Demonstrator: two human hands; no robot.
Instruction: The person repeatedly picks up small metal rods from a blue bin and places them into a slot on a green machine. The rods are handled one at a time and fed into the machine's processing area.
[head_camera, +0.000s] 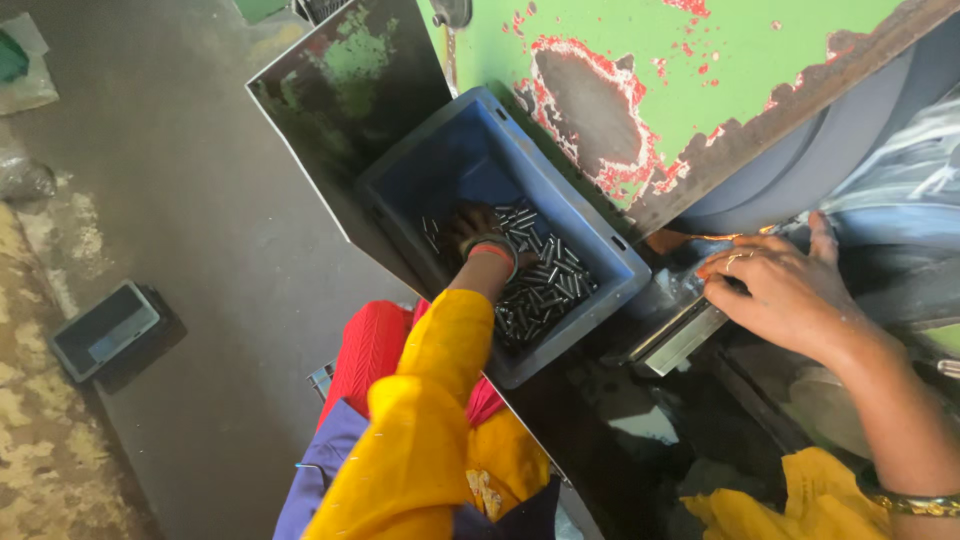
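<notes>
Down at the frame's centre, a heap of small metal pins (545, 285) lies on the floor of a blue plastic crate (600, 240). Reaching in from six o'clock, the left hand (478, 232) is plunged among the pins, fingers curled down into them; whether they grip any cannot be told. At three o'clock of the crate, the right hand (785, 290) rests on a metal machine part (680, 335), fingers together and laid flat. Behind, at twelve o'clock, stands a green machine panel (640, 60) with flaking paint. Far off at nine o'clock, a small grey tray (103, 328) sits on the floor.
</notes>
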